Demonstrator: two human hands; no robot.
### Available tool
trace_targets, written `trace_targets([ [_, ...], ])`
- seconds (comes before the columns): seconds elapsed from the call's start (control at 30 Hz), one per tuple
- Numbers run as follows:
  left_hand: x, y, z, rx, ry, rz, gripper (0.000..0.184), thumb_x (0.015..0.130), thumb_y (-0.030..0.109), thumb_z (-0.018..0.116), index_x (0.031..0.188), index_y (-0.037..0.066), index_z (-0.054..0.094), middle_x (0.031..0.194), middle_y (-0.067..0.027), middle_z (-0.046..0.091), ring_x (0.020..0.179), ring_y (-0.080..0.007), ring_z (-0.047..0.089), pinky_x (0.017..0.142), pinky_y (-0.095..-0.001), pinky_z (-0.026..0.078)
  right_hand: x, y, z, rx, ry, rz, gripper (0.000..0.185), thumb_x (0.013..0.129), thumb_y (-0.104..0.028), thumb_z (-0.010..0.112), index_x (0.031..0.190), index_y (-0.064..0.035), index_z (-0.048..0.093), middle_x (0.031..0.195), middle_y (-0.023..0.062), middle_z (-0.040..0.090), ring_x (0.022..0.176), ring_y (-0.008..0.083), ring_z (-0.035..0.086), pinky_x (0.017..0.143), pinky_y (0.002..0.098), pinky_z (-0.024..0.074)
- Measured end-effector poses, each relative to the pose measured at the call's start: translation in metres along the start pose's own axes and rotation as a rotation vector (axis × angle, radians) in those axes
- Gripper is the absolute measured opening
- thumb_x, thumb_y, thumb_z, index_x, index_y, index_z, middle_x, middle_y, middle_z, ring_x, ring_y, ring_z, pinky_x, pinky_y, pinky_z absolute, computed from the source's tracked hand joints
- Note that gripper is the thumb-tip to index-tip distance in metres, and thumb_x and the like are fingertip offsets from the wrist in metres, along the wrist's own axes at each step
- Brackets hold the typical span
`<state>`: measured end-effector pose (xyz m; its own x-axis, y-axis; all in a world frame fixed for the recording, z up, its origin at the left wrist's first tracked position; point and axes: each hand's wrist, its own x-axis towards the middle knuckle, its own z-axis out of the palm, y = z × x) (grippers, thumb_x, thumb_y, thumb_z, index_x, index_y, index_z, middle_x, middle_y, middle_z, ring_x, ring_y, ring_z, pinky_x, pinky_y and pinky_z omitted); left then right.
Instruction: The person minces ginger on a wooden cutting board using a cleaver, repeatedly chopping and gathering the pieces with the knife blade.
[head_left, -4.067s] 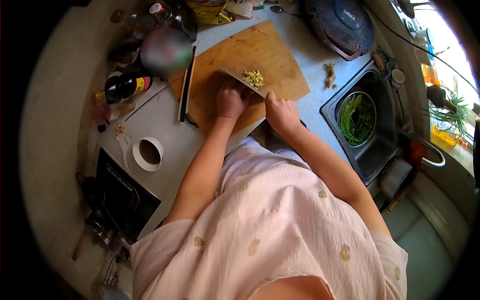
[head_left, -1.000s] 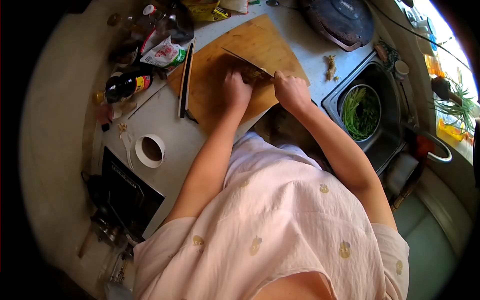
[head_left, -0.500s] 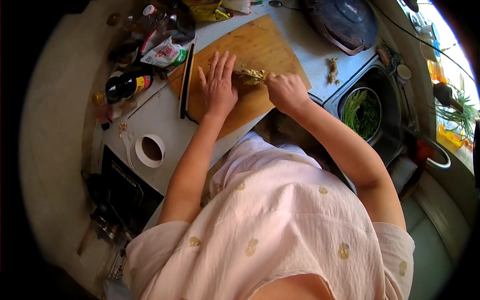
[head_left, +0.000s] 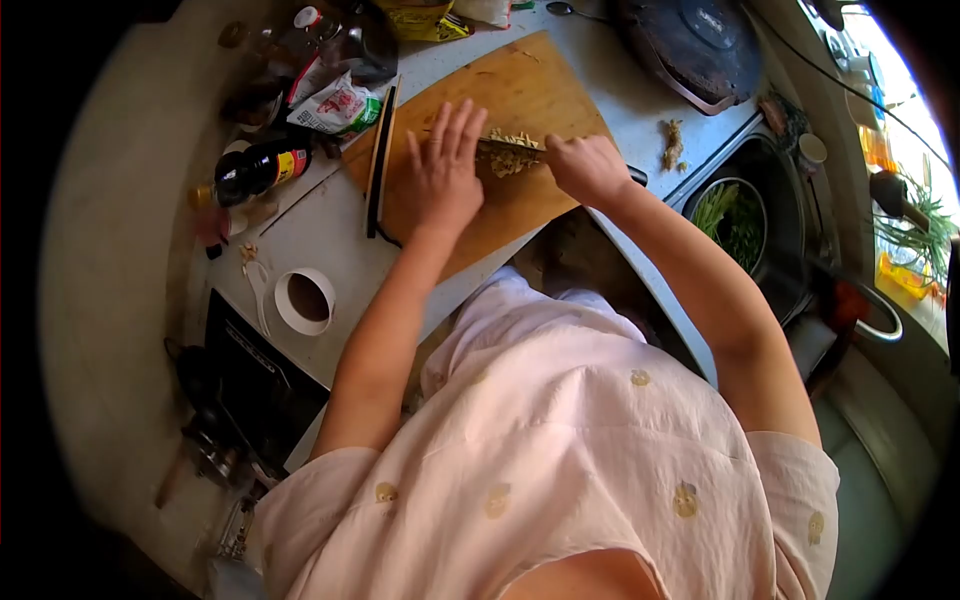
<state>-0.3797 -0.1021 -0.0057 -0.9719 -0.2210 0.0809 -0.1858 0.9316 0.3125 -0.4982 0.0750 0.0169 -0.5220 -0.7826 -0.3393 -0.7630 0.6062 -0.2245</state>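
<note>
My right hand [head_left: 590, 170] is wrapped around the handle of a kitchen knife [head_left: 512, 146], whose dark blade reaches left across a pile of finely chopped, pale yellow pieces [head_left: 515, 160]. The handle's black end sticks out past my fist. My left hand [head_left: 450, 165] is open with its fingers stretched out, by the tip end of the blade; whether it presses on the blade I cannot tell. Under both hands lies a wooden cutting board [head_left: 520, 90]. Black chopsticks or a similar dark strip [head_left: 380, 160] lie along the board's left edge.
A lidded dark pan [head_left: 690, 50] stands at the back right, near a knobbly root piece [head_left: 672, 145]. The sink [head_left: 795, 200] holds a bowl of greens [head_left: 735, 220]. To the left are a soy sauce bottle [head_left: 262, 172], seasoning bags [head_left: 338, 106] and a white cup [head_left: 304, 301].
The knife and my right hand have shifted slightly right and the blade's angle has changed. The chopped pile looks more spread out. My left hand stays outstretched near the blade's tip.
</note>
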Motion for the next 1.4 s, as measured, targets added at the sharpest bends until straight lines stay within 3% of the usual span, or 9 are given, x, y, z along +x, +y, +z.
trace_targets([
  [0.27,0.007,-0.013,-0.003,-0.019,0.014,-0.083,0.086,0.071,-0.003,0.065,0.146,0.024,0.033,0.154,0.0042,0.032,0.148,-0.0233,0.022,0.117,-0.0633,0.012,0.008,-0.018,-0.026,-0.065,-0.061,-0.043,0.014,0.082,-0.012,0.056,0.091,-0.0042,0.062,0.076,0.0149,0.069,0.072,0.0318,0.069,0.062,0.0425,0.0541],
  [0.5,-0.008,0.004,0.007,0.008,0.046,-0.056,0.086,0.070,-0.005,0.064,0.145,0.024,0.034,0.153,0.0042,0.033,0.147,-0.0230,0.024,0.115,-0.0630,0.015,0.002,0.001,0.014,-0.008,0.110,-0.025,0.011,0.081,-0.012,0.056,0.088,-0.0041,0.059,0.064,0.0137,0.066,0.059,0.0342,0.066,0.055,0.0436,0.0523],
  [0.73,0.000,-0.017,-0.001,-0.010,0.052,-0.080,0.088,0.070,-0.004,0.069,0.145,0.024,0.034,0.152,0.0044,0.034,0.146,-0.0229,0.025,0.115,-0.0630,0.016,-0.001,-0.026,-0.007,0.037,0.027,0.021,0.012,0.082,-0.012,0.055,0.091,-0.0036,0.059,0.073,0.0171,0.068,0.070,0.0341,0.069,0.062,0.0432,0.0535],
  [0.87,-0.006,0.000,0.011,0.062,0.070,-0.044,0.087,0.070,-0.002,0.069,0.145,0.024,0.034,0.152,0.0050,0.034,0.146,-0.0224,0.025,0.116,-0.0606,0.017,-0.001,-0.009,0.016,0.033,0.069,0.017,0.011,0.082,-0.011,0.055,0.089,-0.0034,0.058,0.070,0.0170,0.068,0.064,0.0348,0.068,0.059,0.0431,0.0531],
  [0.97,0.005,-0.003,0.008,-0.034,0.078,-0.078,0.080,0.074,-0.006,0.062,0.144,0.025,0.036,0.151,0.0042,0.036,0.146,-0.0216,0.026,0.115,-0.0633,0.017,0.003,-0.011,-0.004,0.044,0.062,0.014,0.010,0.082,-0.010,0.054,0.087,-0.0027,0.059,0.072,0.0165,0.068,0.067,0.0347,0.068,0.060,0.0435,0.0533],
  [1.07,0.001,-0.014,0.003,-0.055,0.088,-0.093,0.084,0.070,-0.006,0.065,0.143,0.024,0.036,0.151,0.0038,0.035,0.145,-0.0231,0.026,0.115,-0.0636,0.016,-0.002,-0.031,-0.023,0.037,0.034,-0.033,0.012,0.081,-0.010,0.055,0.088,-0.0019,0.059,0.074,0.0167,0.069,0.069,0.0349,0.068,0.062,0.0438,0.0534],
  [1.17,-0.010,-0.010,0.002,-0.019,0.080,-0.043,0.083,0.070,-0.006,0.065,0.142,0.024,0.037,0.150,0.0033,0.036,0.145,-0.0239,0.027,0.115,-0.0623,0.016,-0.010,-0.022,0.021,0.056,0.077,0.042,0.013,0.080,-0.010,0.055,0.090,-0.0022,0.058,0.070,0.0170,0.067,0.065,0.0351,0.067,0.060,0.0440,0.0530],
  [1.3,-0.025,0.002,0.012,0.010,0.098,-0.023,0.081,0.071,-0.006,0.063,0.142,0.024,0.037,0.150,0.0031,0.036,0.145,-0.0246,0.027,0.116,-0.0610,0.017,-0.018,-0.015,0.032,0.017,0.194,-0.040,0.011,0.081,-0.011,0.055,0.088,-0.0031,0.056,0.059,0.0155,0.064,0.055,0.0342,0.065,0.055,0.0440,0.0516],
  [1.4,-0.015,-0.008,0.010,-0.007,0.094,-0.062,0.082,0.070,-0.007,0.063,0.142,0.023,0.037,0.149,0.0029,0.037,0.144,-0.0247,0.029,0.115,-0.0616,0.017,-0.013,-0.024,0.006,0.010,0.098,-0.020,0.012,0.081,-0.011,0.055,0.089,-0.0030,0.056,0.066,0.0149,0.067,0.062,0.0327,0.068,0.057,0.0429,0.0529],
])
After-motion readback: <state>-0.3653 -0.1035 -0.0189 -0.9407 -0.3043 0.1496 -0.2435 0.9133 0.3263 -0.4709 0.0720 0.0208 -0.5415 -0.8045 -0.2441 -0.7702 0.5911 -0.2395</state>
